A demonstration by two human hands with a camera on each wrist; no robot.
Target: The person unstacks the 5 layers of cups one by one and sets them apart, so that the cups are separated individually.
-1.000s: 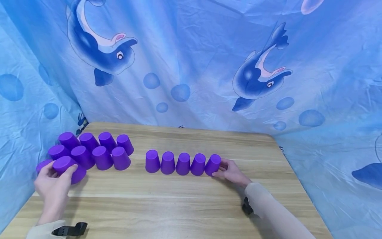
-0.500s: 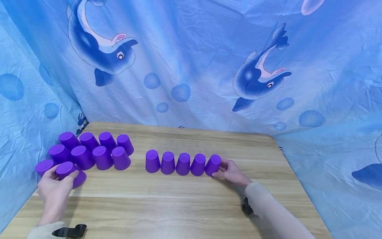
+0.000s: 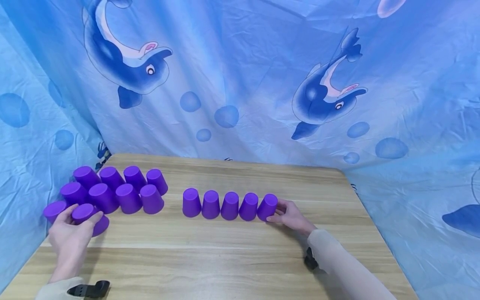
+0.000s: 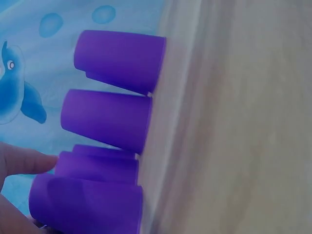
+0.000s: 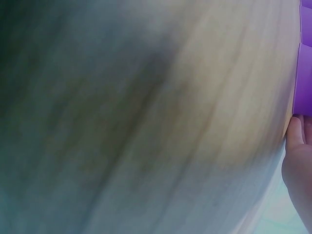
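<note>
At the left end of the table (image 3: pixel 210 258), my left hand (image 3: pixel 69 237) is around an upside-down purple cup (image 3: pixel 83 211). In the left wrist view the straight thumb (image 4: pixel 29 161) stands slightly off that cup's side (image 4: pixel 87 204); the other fingers are mostly hidden behind it. My right hand (image 3: pixel 292 216) holds the rightmost cup (image 3: pixel 267 208) of a row, thumb at its lower front and fingers at its far side. Only part of that cup (image 5: pixel 303 83) shows in the right wrist view.
Several more upside-down purple cups stand beyond my left hand in two staggered rows, including a front cup (image 3: pixel 151 200). One cup (image 3: pixel 55 209) is left of that hand. A blue dolphin-print curtain (image 3: pixel 243 83) hangs behind the table.
The cup at my left hand has come down and slightly toward me, now standing apart from the cup on its left. My left thumb has moved outward a little. The right hand has stayed still.
</note>
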